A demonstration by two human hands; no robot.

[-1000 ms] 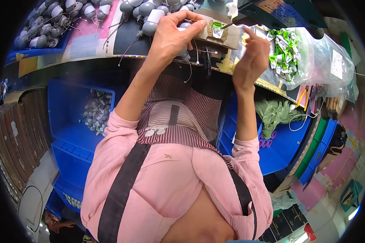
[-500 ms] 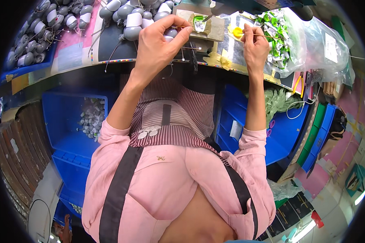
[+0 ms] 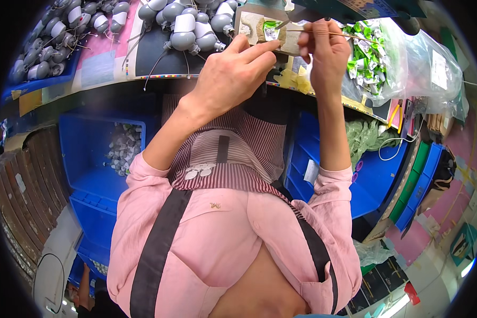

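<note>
My left hand (image 3: 237, 74) is closed at the front of a pale block (image 3: 249, 24), its index finger stretched along the block's edge. Its thumb and whatever it pinches are hidden. In a brown-rimmed recess of the block lies a small green-and-white part (image 3: 271, 32). My right hand (image 3: 328, 55) is at the block's right end, closed on a thin brown stick (image 3: 352, 36) that reaches out to the right. Left of the block lie several grey-and-white bulb-shaped housings (image 3: 184, 32) with wires.
A dark machine body (image 3: 355, 11) overhangs the block. Small green-and-white parts (image 3: 367, 58) lie beside a clear plastic bag (image 3: 421, 69) at right. Yellow-handled pliers (image 3: 395, 114) are at the bench edge. Blue bins (image 3: 85, 164) stand below on both sides.
My left hand has moved right to the block's front edge. The right hand has lifted the stick from the yellow disc toward the block. The view has shifted slightly.
</note>
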